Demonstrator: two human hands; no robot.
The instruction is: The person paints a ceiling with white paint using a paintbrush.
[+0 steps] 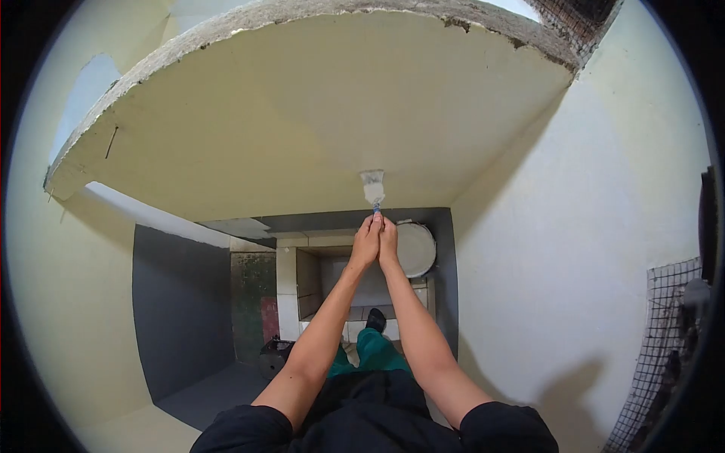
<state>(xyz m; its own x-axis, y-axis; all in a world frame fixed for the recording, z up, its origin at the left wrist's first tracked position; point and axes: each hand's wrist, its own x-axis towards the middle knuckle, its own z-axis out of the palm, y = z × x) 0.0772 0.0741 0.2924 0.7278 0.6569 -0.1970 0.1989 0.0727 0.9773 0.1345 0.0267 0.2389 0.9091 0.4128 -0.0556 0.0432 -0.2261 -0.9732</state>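
Observation:
Both arms stretch forward, and the hands meet at the handle of a paint brush (373,188). My left hand (365,241) is wrapped round the handle, with my right hand (388,240) pressed against it and closed on the same handle. A bit of blue shows on the handle above the fingers. The white-coated bristles point away from me and touch the wall (302,128), which is yellowish on the left and whiter around and right of the brush. Just right of my right hand, lower down, is a round white bucket (414,249).
A tiled basin (288,291) lies below the hands, with my dark shoe (376,320) at its near edge. The wall ends above in a rough edge (249,16). A pale wall (559,249) stands at right, with wire mesh (664,325) beyond. A dark object (273,358) sits lower left.

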